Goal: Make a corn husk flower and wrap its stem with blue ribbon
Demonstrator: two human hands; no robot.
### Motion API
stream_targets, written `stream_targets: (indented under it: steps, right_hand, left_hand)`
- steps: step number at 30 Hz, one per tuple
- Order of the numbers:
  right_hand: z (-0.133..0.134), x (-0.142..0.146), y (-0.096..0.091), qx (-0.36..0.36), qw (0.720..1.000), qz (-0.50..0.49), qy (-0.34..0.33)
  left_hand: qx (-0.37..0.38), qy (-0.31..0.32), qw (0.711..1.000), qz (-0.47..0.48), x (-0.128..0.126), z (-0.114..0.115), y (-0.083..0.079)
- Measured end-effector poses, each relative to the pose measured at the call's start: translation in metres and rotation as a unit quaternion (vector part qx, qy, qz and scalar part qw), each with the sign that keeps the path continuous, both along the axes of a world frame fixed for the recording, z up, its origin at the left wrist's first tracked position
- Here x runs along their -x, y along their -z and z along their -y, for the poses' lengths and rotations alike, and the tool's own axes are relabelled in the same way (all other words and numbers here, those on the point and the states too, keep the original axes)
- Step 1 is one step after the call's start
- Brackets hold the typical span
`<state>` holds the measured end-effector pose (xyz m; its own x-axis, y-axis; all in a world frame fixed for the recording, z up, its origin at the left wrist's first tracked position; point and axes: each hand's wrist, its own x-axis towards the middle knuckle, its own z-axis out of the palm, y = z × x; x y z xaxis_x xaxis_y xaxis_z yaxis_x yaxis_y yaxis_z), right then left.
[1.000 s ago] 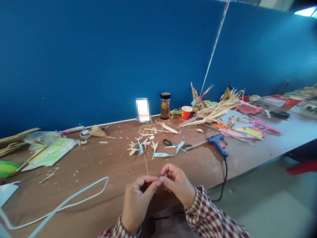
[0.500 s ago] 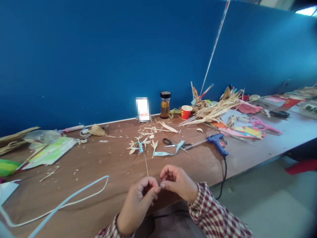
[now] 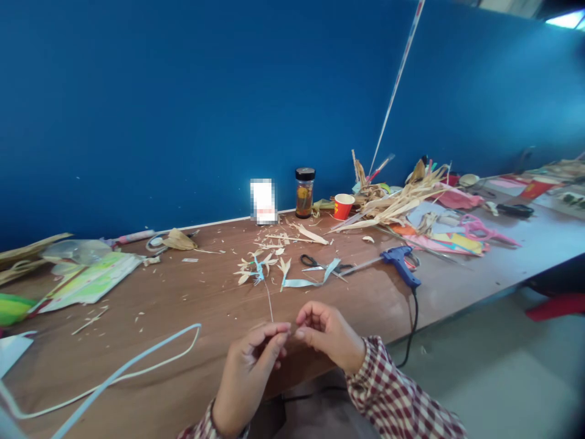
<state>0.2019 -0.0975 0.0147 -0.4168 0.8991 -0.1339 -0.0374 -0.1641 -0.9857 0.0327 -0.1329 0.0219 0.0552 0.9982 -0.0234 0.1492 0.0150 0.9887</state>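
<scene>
Grip narrow in left hand (image 3: pixel 249 369) and right hand (image 3: pixel 333 338), contents unclear; petals (image 3: pixel 269 262) papery, pointed

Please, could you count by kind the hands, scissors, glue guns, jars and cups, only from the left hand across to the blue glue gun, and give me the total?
Hands: 2 (left hand, right hand)
Scissors: 1
Glue gun: 1
Jar: 1
Cup: 1
Total: 6
</scene>
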Motion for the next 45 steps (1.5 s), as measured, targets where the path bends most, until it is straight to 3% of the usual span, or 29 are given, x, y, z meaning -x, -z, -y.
stream_targets:
  steps: [7,14,29,32,36,39,42,45]
  right_hand:
    - [0.000,0.006,-0.006,-0.036,0.999,-0.005,0.032]
    - [0.004,0.009,-0.009,-0.090,0.992,0.044,0.077]
    - [0.002,0.005,-0.010,-0.074,0.995,0.030,0.061]
    - [0.001,0.003,-0.009,-0.072,0.995,0.030,0.066]
    - [0.001,0.002,-0.008,-0.051,0.995,0.016,0.079]
    - [0.001,0.006,-0.009,0.046,0.991,-0.086,0.094]
    - [0.000,0.009,-0.009,0.149,0.957,-0.224,0.106]
    - [0.000,0.010,-0.008,0.196,0.931,-0.294,0.096]
  left_hand:
    - [-0.110,-0.016,0.986,-0.124,-0.006,0.003,-0.004]
    - [-0.217,-0.039,0.939,-0.264,-0.006,0.003,-0.009]
    - [-0.248,-0.059,0.919,-0.300,-0.006,0.001,-0.008]
    - [-0.225,-0.087,0.930,-0.275,-0.003,0.000,-0.009]
    - [-0.123,-0.091,0.976,-0.158,-0.001,-0.001,-0.007]
    - [-0.039,-0.055,0.996,-0.049,-0.002,-0.001,-0.005]
    - [-0.002,-0.034,0.999,0.022,-0.007,0.000,-0.006]
    - [0.029,-0.031,0.996,0.075,-0.010,-0.001,-0.010]
